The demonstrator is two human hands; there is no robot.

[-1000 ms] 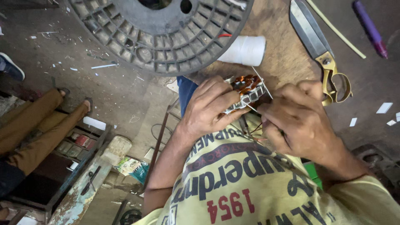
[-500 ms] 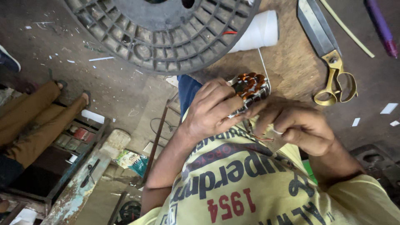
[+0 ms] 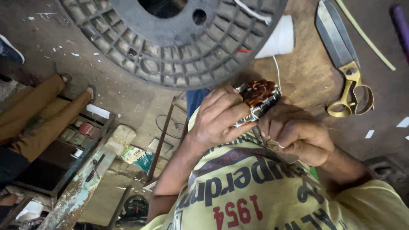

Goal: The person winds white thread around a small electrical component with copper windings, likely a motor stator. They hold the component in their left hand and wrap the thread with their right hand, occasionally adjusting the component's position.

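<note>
Left hand (image 3: 219,117) and right hand (image 3: 296,134) both grip the stator (image 3: 257,100), a small steel core with copper windings, held between them against the yellow shirt (image 3: 255,191). Black spool (image 3: 170,40) at 11 o'clock, white cup (image 3: 279,40) at 12, brass-handled shears (image 3: 345,61) at 2.

The light on my bench is dim and soft, with no hard shadows and no glare, brightest on the wooden top in the upper right of the frame and on my yellow shirt (image 3: 255,191) along the bottom. The floor at left sinks into murk, and the lower left corner is nearly black. My hands at centre are fairly sharp, while the purple thing (image 3: 400,21) at the upper right edge is smeared and soft.
</note>
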